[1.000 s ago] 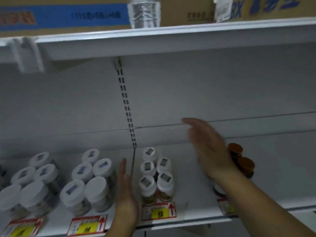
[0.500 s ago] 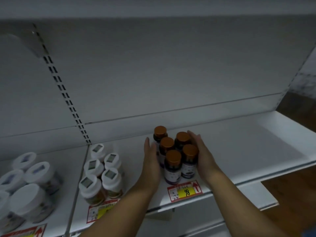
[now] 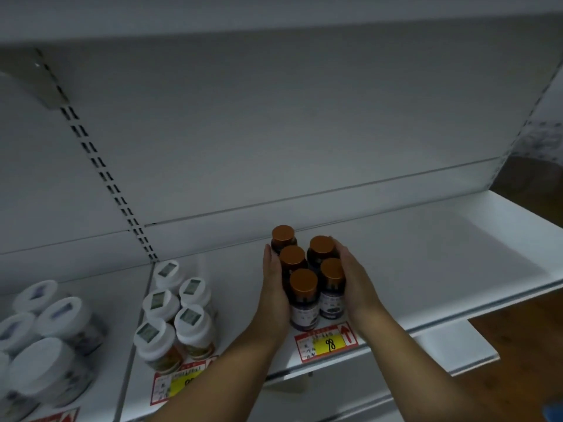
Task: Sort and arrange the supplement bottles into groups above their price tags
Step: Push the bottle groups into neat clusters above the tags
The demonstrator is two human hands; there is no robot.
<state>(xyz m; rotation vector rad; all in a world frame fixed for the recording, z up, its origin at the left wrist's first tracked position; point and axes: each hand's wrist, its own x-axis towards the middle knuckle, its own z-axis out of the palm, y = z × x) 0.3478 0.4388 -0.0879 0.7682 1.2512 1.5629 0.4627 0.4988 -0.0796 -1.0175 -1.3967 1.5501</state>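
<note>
Several dark bottles with copper-brown caps (image 3: 303, 281) stand in a tight cluster on the white shelf (image 3: 426, 254), just above a red and yellow price tag reading 98 (image 3: 327, 342). My left hand (image 3: 274, 287) presses flat against the cluster's left side. My right hand (image 3: 355, 281) cups its right side. To the left, several small white-capped bottles (image 3: 179, 315) stand above another price tag (image 3: 179, 383). Larger white-lidded jars (image 3: 45, 339) fill the far left of the shelf.
A slotted upright (image 3: 106, 175) runs down the back panel between shelf sections. Bare shelf extends right of the brown-capped cluster to the shelf end. Wooden floor (image 3: 518, 360) shows at lower right. An upper shelf overhangs at the top.
The view swung right from the white-capped bottles. Both hands moved onto the brown-capped cluster and now squeeze it from both sides; since half a second ago they have barely shifted.
</note>
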